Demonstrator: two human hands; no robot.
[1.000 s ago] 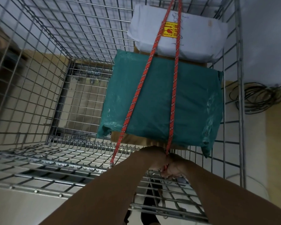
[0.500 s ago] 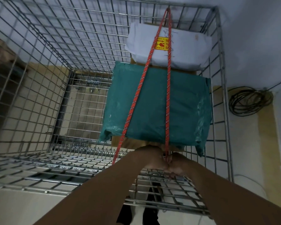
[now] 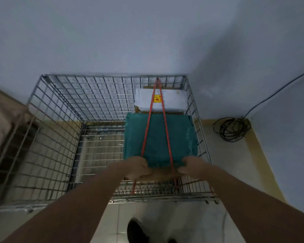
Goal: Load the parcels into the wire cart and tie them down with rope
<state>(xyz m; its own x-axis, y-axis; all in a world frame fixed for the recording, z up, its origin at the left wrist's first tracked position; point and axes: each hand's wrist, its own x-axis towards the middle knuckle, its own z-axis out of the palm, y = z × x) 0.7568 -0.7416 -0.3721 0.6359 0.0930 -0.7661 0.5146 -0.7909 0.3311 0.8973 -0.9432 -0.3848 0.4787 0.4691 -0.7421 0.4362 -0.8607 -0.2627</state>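
While both hands sit at the near edge of the teal parcel (image 3: 159, 139), the rope (image 3: 166, 130) runs straight away from them: two red strands fanning from one anchor point on the cart's (image 3: 60, 109) far top rail, over the white parcel (image 3: 172, 101), over the teal one, down to the near rail. Long axis of both strands is near-to-far, so any tightening pull comes back toward the body.

Left hand (image 3: 138, 167) is at the left strand, fingers loosely curled; looks like it touches the rope, can't confirm a grip. Right hand (image 3: 191, 166) is just right of the right strand, also half-curled, apparently not holding it. Each hand is nearer its own strand, roughly equal reach.

Parcels: stacked along the cart's right side, white at the far end, teal nearer, brown cardboard showing beneath both. Left half of the cart holds nothing.

Labels: yellow sticker (image 3: 157, 99) with red mark on the white parcel, text too small to read. Faint scribbles beside it, illegible.

Judgement: tie-down looks nearly done; the near-rail knot is blurred, can't verify.
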